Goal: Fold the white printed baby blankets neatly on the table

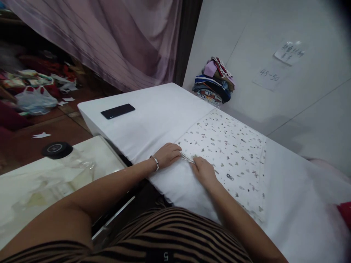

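Observation:
A white cloth with small dark prints (pixel 233 153) lies flat on a white-covered table (pixel 153 117). My left hand (pixel 168 153), with a silver bangle at the wrist, is closed and pinches the cloth's near left edge. My right hand (pixel 203 170) sits just beside it, fingers curled, pinching the same edge. Between the two hands the edge is gathered into a small fold.
A black phone (pixel 117 111) lies near the table's far left corner. A pile of folded coloured fabrics (pixel 215 82) leans against the white wall at the back. A marbled side table (pixel 55 175) with a black-lidded clear container (pixel 59 151) stands at left. Bags and scraps litter the floor.

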The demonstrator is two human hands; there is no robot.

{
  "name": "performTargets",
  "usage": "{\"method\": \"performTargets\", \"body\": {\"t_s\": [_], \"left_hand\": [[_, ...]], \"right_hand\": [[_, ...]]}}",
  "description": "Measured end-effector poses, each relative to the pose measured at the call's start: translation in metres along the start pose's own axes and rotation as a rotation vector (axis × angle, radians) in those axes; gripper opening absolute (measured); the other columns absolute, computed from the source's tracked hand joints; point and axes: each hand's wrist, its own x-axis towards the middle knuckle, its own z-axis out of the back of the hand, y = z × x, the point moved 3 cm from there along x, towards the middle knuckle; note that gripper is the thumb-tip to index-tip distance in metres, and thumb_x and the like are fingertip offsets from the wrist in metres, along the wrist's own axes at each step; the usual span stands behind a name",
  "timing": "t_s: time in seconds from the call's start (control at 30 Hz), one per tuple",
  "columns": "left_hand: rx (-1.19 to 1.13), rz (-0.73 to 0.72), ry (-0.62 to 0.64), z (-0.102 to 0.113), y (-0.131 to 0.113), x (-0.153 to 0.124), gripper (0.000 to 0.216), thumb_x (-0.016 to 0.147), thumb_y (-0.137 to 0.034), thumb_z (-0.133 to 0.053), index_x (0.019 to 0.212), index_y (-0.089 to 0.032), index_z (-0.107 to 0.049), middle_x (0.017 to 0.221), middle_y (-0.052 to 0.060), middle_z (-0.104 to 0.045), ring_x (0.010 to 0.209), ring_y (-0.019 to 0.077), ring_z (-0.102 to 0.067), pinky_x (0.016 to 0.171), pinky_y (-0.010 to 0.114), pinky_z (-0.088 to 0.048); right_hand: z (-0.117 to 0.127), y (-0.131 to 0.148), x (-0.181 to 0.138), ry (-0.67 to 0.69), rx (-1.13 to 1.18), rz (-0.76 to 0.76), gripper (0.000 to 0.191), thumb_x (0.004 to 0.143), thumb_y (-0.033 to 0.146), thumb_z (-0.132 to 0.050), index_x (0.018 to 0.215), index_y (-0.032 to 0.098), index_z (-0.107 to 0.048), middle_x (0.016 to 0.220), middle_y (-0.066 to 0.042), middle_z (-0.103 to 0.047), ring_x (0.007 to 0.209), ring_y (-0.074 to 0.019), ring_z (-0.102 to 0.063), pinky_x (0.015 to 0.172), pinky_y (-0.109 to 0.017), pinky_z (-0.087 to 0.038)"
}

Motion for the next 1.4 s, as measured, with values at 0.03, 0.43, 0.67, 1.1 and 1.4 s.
{"method": "performTargets", "body": {"t_s": [0.03, 0.43, 0.67, 1.1, 1.4], "left_hand": [[-0.011, 0.003, -0.009, -0.002, 0.000, 0.001, 0.019, 0.092, -0.025, -0.044, 0.089, -0.018, -0.062, 0.103, 0.006, -0.066, 0.099, 0.0173, -0.058, 0.087, 0.036, -0.046], [0.055, -0.054, 0.126, -0.011, -0.013, 0.016, 0.020, 0.091, -0.020, -0.045, 0.085, -0.020, -0.064, 0.109, 0.003, -0.065, 0.103, 0.0161, -0.056, 0.091, 0.033, -0.042], [-0.102, -0.044, 0.040, -0.002, -0.017, 0.015, 0.020, 0.091, -0.022, -0.043, 0.094, -0.019, -0.062, 0.103, 0.005, -0.066, 0.099, 0.0163, -0.056, 0.091, 0.035, -0.044], [-0.018, -0.124, 0.107, -0.014, -0.023, 0.023, 0.020, 0.091, -0.019, -0.043, 0.090, -0.019, -0.063, 0.112, 0.004, -0.065, 0.104, 0.0174, -0.055, 0.093, 0.036, -0.039], [-0.145, -0.110, 0.109, -0.008, -0.030, 0.025, 0.023, 0.093, -0.022, -0.038, 0.084, -0.019, -0.059, 0.098, 0.004, -0.066, 0.097, 0.0162, -0.056, 0.091, 0.035, -0.038]], "right_hand": [[0.000, 0.000, 0.000, 0.000, -0.001, 0.004, 0.023, 0.096, 0.031, -0.039, 0.105, 0.020, -0.058, 0.103, -0.006, -0.063, 0.097, -0.0193, -0.057, 0.077, -0.027, -0.041], [0.003, 0.004, -0.001, 0.024, -0.051, 0.007, 0.023, 0.096, 0.032, -0.040, 0.105, 0.021, -0.058, 0.104, -0.007, -0.062, 0.099, -0.0195, -0.055, 0.077, -0.027, -0.041], [0.004, 0.007, -0.003, 0.035, -0.076, 0.020, 0.025, 0.096, 0.032, -0.040, 0.111, 0.021, -0.056, 0.107, -0.007, -0.061, 0.101, -0.0198, -0.054, 0.078, -0.028, -0.041], [0.001, 0.009, 0.000, 0.017, -0.089, 0.031, 0.022, 0.095, 0.033, -0.042, 0.105, 0.019, -0.056, 0.105, -0.008, -0.060, 0.099, -0.0201, -0.054, 0.077, -0.028, -0.041], [0.002, 0.010, 0.000, 0.031, -0.101, 0.045, 0.024, 0.095, 0.031, -0.042, 0.111, 0.019, -0.055, 0.109, -0.008, -0.060, 0.101, -0.0202, -0.053, 0.080, -0.030, -0.042]]}}
